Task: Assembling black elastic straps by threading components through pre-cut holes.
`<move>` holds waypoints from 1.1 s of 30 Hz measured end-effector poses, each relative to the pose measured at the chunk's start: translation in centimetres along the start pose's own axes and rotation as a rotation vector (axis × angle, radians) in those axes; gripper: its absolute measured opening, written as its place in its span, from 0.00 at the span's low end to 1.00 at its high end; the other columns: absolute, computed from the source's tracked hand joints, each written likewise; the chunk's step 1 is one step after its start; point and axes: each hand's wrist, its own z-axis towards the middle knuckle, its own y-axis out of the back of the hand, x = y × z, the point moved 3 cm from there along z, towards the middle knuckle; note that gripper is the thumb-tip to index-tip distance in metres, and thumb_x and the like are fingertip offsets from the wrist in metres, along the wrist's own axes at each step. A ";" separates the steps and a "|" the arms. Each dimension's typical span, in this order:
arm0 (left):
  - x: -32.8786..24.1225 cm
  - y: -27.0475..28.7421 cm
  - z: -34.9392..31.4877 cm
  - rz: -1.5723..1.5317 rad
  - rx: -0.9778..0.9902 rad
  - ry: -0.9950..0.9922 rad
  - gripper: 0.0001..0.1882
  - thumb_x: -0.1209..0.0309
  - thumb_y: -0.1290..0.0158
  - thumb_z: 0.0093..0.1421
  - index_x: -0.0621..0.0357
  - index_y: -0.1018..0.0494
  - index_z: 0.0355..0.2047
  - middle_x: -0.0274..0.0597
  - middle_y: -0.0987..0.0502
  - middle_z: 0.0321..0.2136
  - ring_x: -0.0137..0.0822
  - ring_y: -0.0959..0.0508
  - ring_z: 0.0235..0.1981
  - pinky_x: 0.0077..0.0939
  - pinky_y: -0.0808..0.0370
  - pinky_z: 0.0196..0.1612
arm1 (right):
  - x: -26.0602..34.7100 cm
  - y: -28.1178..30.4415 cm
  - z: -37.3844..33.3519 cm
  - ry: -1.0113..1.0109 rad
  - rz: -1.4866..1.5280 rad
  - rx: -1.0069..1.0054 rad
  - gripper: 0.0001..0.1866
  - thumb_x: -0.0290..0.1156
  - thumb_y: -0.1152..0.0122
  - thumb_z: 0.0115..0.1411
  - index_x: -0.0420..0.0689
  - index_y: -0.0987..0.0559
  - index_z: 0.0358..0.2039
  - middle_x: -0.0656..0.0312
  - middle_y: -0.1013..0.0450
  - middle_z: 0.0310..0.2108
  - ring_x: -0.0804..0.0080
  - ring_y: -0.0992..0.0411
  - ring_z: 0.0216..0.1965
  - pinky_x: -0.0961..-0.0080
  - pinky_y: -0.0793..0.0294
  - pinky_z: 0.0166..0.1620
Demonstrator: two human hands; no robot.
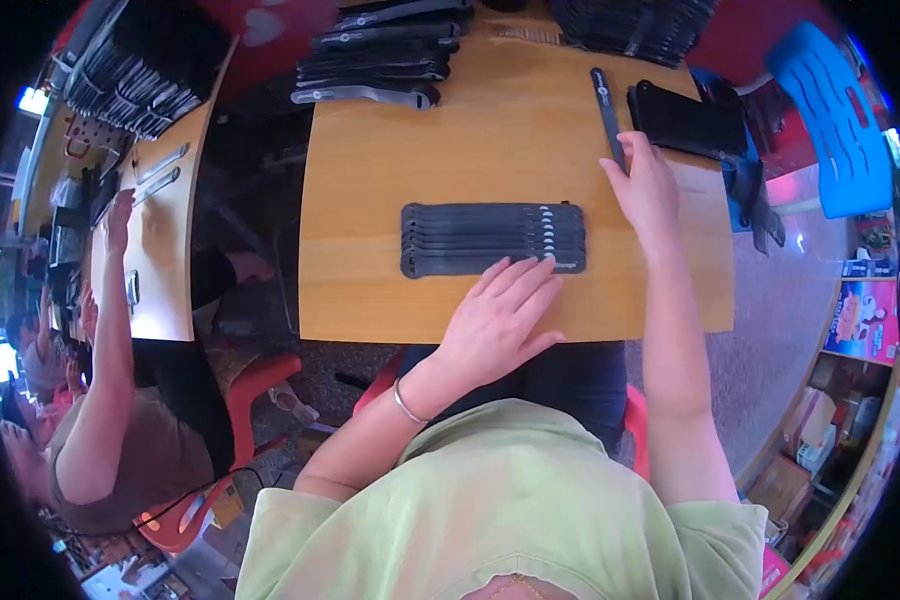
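"Black strips (493, 240): where do they lie?"
"Lined up on the wooden table (360, 300)."
"And the hands?"
"Left hand (500, 315): fingers nearly straight, touching the row's near edge, gripping nothing. Right hand (653, 195): parted around 1 loose strip (607, 112); whether gripping, I can't tell."

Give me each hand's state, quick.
Left hand: open, at the row of dark strips.
Right hand: at the single dark strip; grip can't be told.

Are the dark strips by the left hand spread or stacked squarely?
Spread: the dark strips lie side by side, several long edges showing, with the left hand at their near edge.
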 end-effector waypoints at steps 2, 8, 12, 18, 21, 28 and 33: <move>0.1 0.1 0.0 0.051 -0.039 0.020 0.28 0.59 0.41 0.52 0.60 0.32 0.51 0.48 0.33 0.55 0.46 0.35 0.58 0.44 0.40 0.61 | -0.4 -0.2 0.7 -0.044 -0.034 -0.018 0.26 0.40 0.33 0.51 0.47 0.32 0.48 0.54 0.25 0.41 0.56 0.25 0.40 0.60 0.27 0.42; 0.2 0.6 -0.7 -0.079 -0.145 -0.026 0.25 0.68 0.40 0.52 0.60 0.31 0.50 0.51 0.31 0.53 0.48 0.30 0.54 0.41 0.33 0.57 | -0.8 -0.2 1.3 -0.123 0.141 0.071 0.22 0.34 0.37 0.51 0.44 0.28 0.47 0.56 0.22 0.32 0.56 0.24 0.38 0.63 0.26 0.40; -0.1 1.3 0.1 -0.366 -0.198 0.088 0.23 0.74 0.41 0.51 0.60 0.30 0.48 0.52 0.32 0.53 0.48 0.29 0.52 0.39 0.29 0.54 | 1.6 0.7 0.2 -0.073 0.188 0.106 0.19 0.30 0.40 0.53 0.40 0.27 0.46 0.59 0.23 0.29 0.65 0.24 0.33 0.69 0.26 0.37; -1.3 3.0 1.1 -0.229 -0.436 0.013 0.24 0.78 0.40 0.48 0.61 0.30 0.48 0.52 0.33 0.52 0.46 0.25 0.46 0.31 0.23 0.44 | 8.5 3.5 -7.3 -0.175 1.132 0.406 0.15 0.21 0.49 0.56 0.40 0.26 0.45 0.67 0.30 0.31 0.85 0.31 0.28 0.85 0.29 0.32; -0.9 2.7 1.0 -0.148 -0.525 -0.062 0.19 0.78 0.39 0.47 0.61 0.27 0.42 0.48 0.28 0.45 0.40 0.22 0.38 0.26 0.22 0.35 | 9.5 3.6 -9.8 -0.221 1.237 0.442 0.15 0.19 0.51 0.56 0.41 0.28 0.45 0.65 0.30 0.34 0.83 0.30 0.29 0.85 0.29 0.32; -0.4 4.8 -1.4 -0.335 -0.555 0.028 0.06 0.83 0.42 0.50 0.64 0.24 0.30 0.41 0.24 0.28 0.34 0.22 0.26 0.21 0.24 0.28 | 8.2 3.6 -12.2 -0.283 1.740 0.488 0.19 0.19 0.46 0.53 0.44 0.32 0.46 0.64 0.29 0.32 0.84 0.33 0.27 0.89 0.35 0.25; 2.7 4.6 -5.1 -0.890 -0.463 0.467 0.08 0.82 0.48 0.58 0.67 0.23 0.39 0.40 0.25 0.30 0.27 0.21 0.31 0.17 0.23 0.33 | 5.8 3.1 -12.9 -0.197 1.654 0.329 0.15 0.20 0.46 0.56 0.43 0.29 0.45 0.60 0.27 0.36 0.79 0.30 0.30 0.85 0.31 0.30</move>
